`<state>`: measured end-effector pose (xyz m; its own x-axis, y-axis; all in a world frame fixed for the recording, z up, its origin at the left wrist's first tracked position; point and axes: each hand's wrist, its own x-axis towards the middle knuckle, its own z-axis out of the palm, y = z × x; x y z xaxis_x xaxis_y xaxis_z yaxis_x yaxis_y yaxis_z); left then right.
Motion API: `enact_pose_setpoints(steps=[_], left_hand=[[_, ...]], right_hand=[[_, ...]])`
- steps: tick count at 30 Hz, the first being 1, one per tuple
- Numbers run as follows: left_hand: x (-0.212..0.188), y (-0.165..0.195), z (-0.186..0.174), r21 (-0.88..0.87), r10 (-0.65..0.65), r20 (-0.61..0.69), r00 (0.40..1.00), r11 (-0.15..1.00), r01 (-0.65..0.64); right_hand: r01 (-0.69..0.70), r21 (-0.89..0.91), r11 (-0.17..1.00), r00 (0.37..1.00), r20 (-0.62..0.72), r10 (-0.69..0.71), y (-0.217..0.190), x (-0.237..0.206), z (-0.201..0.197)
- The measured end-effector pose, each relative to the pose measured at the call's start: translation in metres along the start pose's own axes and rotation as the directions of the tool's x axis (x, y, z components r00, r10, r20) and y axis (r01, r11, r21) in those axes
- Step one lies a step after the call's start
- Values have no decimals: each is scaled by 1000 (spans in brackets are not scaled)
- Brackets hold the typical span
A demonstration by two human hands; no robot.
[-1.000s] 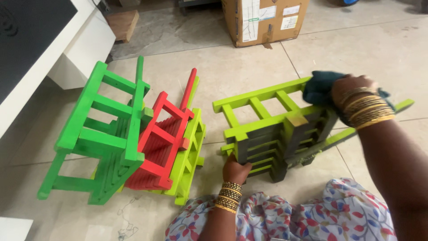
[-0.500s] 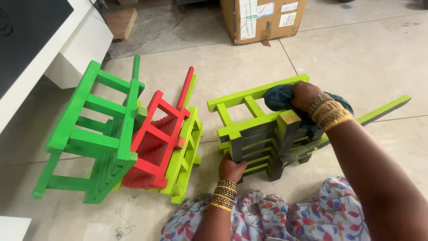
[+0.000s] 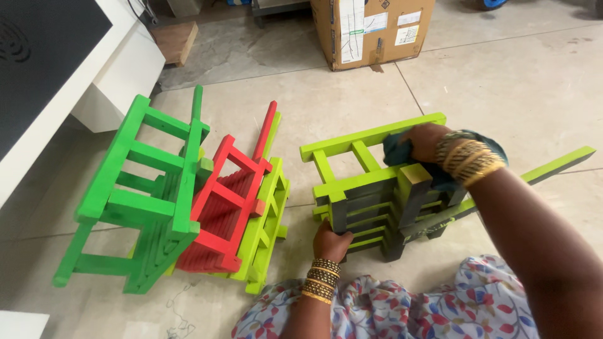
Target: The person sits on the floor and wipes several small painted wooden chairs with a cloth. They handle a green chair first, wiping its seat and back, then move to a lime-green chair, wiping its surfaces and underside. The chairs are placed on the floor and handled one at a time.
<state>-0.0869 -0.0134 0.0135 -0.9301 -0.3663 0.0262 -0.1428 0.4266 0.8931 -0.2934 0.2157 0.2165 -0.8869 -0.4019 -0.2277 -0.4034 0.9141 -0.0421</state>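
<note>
1. While our left hand (image 3: 331, 242) clamps the lime chair's (image 3: 377, 188) lower-centre frame, we brace it firmly.
2. Right hand (image 3: 427, 141), fingers closed on the teal cloth (image 3: 396, 150), centre-right: wipe along each rail, pressing evenly.

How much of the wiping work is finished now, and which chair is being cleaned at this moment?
Three chairs lie aside on the floor: the green chair, red chair and a lime chair under it; whether they are wiped cannot be told. In hand: the right hand presses a dark cloth on the lime-green chair, while the left hand holds its lower edge. Its dark-smudged lower slats look untouched by the cloth.
</note>
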Motion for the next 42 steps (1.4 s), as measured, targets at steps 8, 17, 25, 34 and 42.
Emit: enact_pose_setpoints(steps=[8,17,25,34,42], left_hand=[[9,-1,1,-61,-2,7,1000,998,3],[5,-1,4,-50,34,-2,999,998,-34],[4,-1,3,-28,-12,-4,1000,1000,12],[14,1,6,-92,30,0,1000,995,-30],[8,2,9,-16,-85,-23,996,996,84]], right_hand=[[-40,8,999,994,-101,41,17,4,5],[2,79,997,997,-77,4,3,30,3],[89,-1,996,995,44,-89,21,-11,-6],[-42,74,996,980,-191,55,-4,29,-3],[-95,80,992,995,5,95,4,28,-4]])
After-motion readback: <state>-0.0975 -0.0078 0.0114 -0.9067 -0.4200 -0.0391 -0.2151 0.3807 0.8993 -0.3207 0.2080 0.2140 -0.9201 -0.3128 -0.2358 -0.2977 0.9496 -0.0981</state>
